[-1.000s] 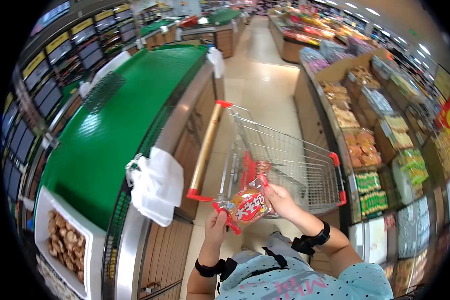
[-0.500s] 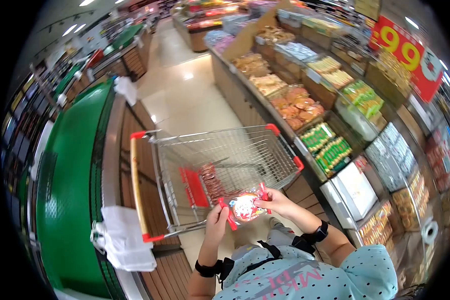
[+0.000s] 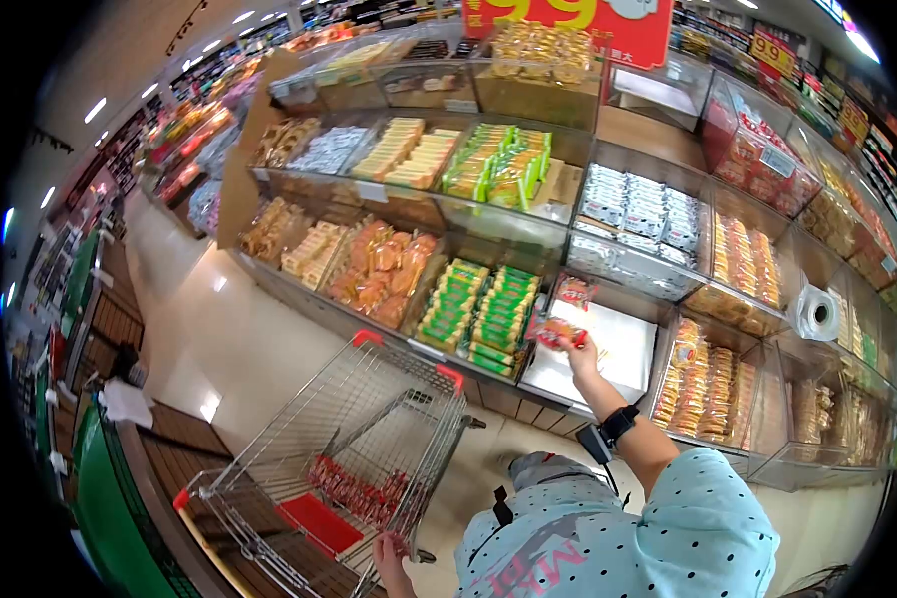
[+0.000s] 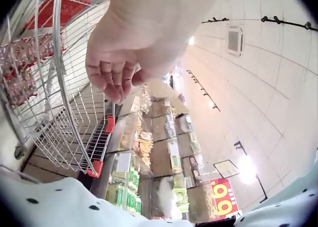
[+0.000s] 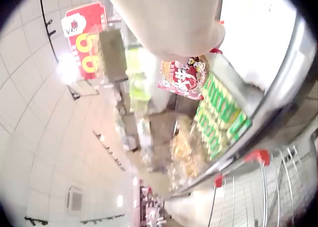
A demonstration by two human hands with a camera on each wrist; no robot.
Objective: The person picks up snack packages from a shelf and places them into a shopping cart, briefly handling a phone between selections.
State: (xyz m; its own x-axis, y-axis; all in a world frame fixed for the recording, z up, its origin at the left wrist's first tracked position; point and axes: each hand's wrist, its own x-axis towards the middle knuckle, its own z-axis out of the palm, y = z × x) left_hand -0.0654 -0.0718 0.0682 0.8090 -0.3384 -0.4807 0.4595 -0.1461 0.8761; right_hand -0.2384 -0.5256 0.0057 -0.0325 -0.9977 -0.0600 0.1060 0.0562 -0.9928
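My right hand (image 3: 585,361) pinches a red-and-clear snack packet (image 3: 556,333) by one end. It holds the packet over a display bin (image 3: 618,344) with a white base. At the back left of that bin lies another red packet (image 3: 574,290). In the right wrist view the packet (image 5: 185,79) shows white lettering, while the right hand (image 5: 171,25) hides its upper edge. Low beside the shopping cart (image 3: 339,429) hangs my left hand (image 3: 393,563). The left wrist view shows this hand (image 4: 119,63) loosely curled, with nothing in it.
Green-wrapped snacks (image 3: 478,314) fill the bin to the left, and orange-brown ones (image 3: 708,384) the bin to the right. Clear dividers separate the bins. A red panel (image 3: 321,523) and red packets (image 3: 364,488) show at the cart. A plastic bag roll (image 3: 815,312) stands farther right.
The view has swung right toward the shelves. My left hand has let go of the packet and dropped beside the cart. My right hand has carried the packet out over the white-based bin.
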